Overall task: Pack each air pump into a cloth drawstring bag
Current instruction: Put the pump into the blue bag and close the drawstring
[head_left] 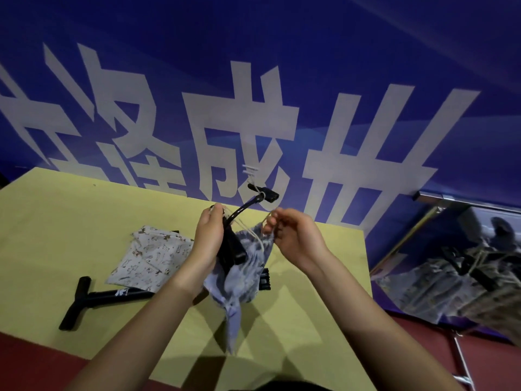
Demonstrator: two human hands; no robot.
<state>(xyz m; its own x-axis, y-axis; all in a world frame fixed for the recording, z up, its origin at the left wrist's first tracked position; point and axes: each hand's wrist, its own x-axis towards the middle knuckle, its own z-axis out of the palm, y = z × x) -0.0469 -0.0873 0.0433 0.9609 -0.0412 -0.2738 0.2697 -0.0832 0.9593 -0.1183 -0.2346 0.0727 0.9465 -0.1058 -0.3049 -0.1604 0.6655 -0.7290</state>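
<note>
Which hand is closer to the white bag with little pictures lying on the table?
Left. The left hand is just right of the patterned bag, holding the pump. The right hand is farther right, pinching the drawstring.

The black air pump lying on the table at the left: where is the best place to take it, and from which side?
Take the black air pump by its straight barrel, from above. The barrel lies flat on the yellow table, bare between the T-handle and the patterned cloth bag covering its far end.
</note>
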